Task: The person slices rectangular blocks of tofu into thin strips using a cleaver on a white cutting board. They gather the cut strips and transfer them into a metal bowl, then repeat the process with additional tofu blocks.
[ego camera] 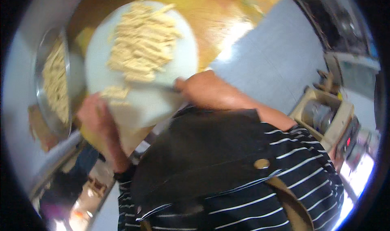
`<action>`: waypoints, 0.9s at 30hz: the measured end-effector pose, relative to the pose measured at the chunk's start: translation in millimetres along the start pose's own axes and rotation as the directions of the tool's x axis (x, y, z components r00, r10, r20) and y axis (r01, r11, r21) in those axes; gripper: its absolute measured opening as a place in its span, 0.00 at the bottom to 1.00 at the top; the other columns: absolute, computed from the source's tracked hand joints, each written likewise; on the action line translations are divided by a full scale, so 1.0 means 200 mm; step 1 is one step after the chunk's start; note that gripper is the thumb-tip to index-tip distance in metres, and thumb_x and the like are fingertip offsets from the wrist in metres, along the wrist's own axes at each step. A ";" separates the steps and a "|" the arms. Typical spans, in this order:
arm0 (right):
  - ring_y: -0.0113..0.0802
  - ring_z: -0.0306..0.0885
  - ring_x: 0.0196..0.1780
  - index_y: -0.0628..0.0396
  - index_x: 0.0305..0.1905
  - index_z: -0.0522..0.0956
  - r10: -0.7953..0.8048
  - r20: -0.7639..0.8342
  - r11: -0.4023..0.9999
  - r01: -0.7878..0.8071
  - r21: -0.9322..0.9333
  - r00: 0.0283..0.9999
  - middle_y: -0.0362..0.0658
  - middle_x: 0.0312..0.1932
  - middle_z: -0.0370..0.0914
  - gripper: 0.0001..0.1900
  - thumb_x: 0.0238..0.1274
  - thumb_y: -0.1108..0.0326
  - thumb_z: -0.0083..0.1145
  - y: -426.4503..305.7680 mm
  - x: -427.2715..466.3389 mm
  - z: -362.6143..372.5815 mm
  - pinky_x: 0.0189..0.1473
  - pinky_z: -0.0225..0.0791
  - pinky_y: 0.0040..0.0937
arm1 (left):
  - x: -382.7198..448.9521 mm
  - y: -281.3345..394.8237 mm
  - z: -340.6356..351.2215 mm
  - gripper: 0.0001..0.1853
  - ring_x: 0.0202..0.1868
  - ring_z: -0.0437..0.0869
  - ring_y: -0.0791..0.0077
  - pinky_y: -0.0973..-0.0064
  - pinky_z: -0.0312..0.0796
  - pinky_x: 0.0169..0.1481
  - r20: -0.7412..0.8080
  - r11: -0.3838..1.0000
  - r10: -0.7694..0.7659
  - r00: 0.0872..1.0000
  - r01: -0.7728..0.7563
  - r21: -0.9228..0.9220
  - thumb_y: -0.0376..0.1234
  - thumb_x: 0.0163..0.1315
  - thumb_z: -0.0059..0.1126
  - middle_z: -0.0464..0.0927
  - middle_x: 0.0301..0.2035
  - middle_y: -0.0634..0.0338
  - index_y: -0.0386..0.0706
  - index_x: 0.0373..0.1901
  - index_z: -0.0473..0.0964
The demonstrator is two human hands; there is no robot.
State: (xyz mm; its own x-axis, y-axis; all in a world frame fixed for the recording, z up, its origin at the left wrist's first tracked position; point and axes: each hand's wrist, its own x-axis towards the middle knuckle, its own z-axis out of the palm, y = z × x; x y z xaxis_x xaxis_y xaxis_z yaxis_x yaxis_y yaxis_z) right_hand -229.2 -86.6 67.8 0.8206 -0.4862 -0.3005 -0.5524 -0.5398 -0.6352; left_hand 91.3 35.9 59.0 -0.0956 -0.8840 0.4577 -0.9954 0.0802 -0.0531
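A round, pale cutting board [186,48] lies before me, with a large heap of pale yellow cut strips [143,42] on it; what food they are I cannot tell. My right hand [198,89] is closed around the handle of a knife [155,86], whose blurred blade lies along the near edge of the heap. At the board's lower left, my left hand [96,112] is bent beside a small group of strips [117,94]; blur hides whether it grips any of them. A metal bowl [68,109] left of the board holds more strips.
Under the board is a shiny yellow-brown tabletop [213,24], with a few scraps near its far edge. A beige container [344,112] holding items stands at the right, beside a device with a red light [349,141]. A brown object [42,130] lies by the bowl.
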 end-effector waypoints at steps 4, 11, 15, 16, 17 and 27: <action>0.61 0.80 0.37 0.59 0.43 0.74 0.079 -0.104 0.997 -0.078 0.018 0.991 0.59 0.29 0.80 0.11 0.63 0.64 0.56 0.07 0.02 -0.08 0.41 0.71 0.55 | -0.23 0.32 0.20 0.11 0.53 0.78 0.60 0.70 0.70 0.58 0.016 0.945 -0.153 0.988 0.151 -0.289 0.31 0.68 0.55 0.77 0.48 0.53 0.41 0.50 0.77; 0.52 0.73 0.33 0.59 0.41 0.72 -0.012 -0.033 0.999 0.013 0.052 0.999 0.56 0.25 0.73 0.06 0.64 0.70 0.56 0.00 -0.12 -0.14 0.33 0.65 0.47 | -0.38 0.54 0.28 0.15 0.50 0.78 0.56 0.64 0.73 0.54 0.069 0.935 -0.210 0.975 0.221 -0.276 0.25 0.54 0.61 0.77 0.44 0.53 0.38 0.46 0.80; 0.20 0.65 0.32 0.61 0.39 0.74 0.115 0.076 0.985 -0.123 0.118 0.990 0.39 0.26 0.69 0.01 0.67 0.79 0.54 -0.07 -0.15 -0.13 0.32 0.60 0.25 | -0.33 0.56 0.29 0.14 0.47 0.79 0.55 0.62 0.74 0.53 -0.015 0.901 -0.274 0.962 0.251 -0.354 0.24 0.51 0.64 0.77 0.43 0.53 0.38 0.42 0.79; 0.20 0.65 0.31 0.60 0.39 0.74 0.123 0.092 0.985 -0.132 0.108 0.988 0.39 0.25 0.69 0.01 0.67 0.78 0.54 -0.08 -0.14 -0.13 0.31 0.59 0.25 | -0.33 0.57 0.30 0.14 0.46 0.79 0.54 0.61 0.74 0.52 -0.016 0.898 -0.287 0.958 0.264 -0.352 0.23 0.50 0.64 0.77 0.42 0.53 0.38 0.40 0.79; 0.20 0.65 0.31 0.60 0.39 0.74 0.100 0.096 0.987 -0.111 0.120 0.990 0.39 0.25 0.69 0.00 0.68 0.77 0.54 -0.08 -0.14 -0.13 0.31 0.59 0.25 | -0.33 0.57 0.31 0.13 0.46 0.79 0.55 0.61 0.74 0.52 -0.044 0.910 -0.271 0.962 0.240 -0.339 0.23 0.50 0.64 0.77 0.42 0.53 0.38 0.40 0.79; 0.59 0.78 0.33 0.56 0.43 0.69 -0.035 0.168 0.999 0.038 -0.017 0.985 0.54 0.27 0.77 0.07 0.65 0.67 0.53 -0.07 -0.09 -0.04 0.34 0.70 0.48 | -0.32 0.57 0.32 0.10 0.46 0.79 0.59 0.63 0.74 0.53 -0.032 0.941 -0.241 0.970 0.225 -0.254 0.27 0.52 0.60 0.79 0.40 0.56 0.39 0.37 0.80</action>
State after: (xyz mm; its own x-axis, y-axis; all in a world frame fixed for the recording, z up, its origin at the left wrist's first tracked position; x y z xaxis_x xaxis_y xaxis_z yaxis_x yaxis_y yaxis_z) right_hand -237.1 -74.9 87.7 0.8522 -0.3450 -0.3933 -0.5232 -0.5695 -0.6340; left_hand -16.1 73.3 -33.0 0.1465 -0.8620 0.4852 -0.9604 -0.0064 0.2786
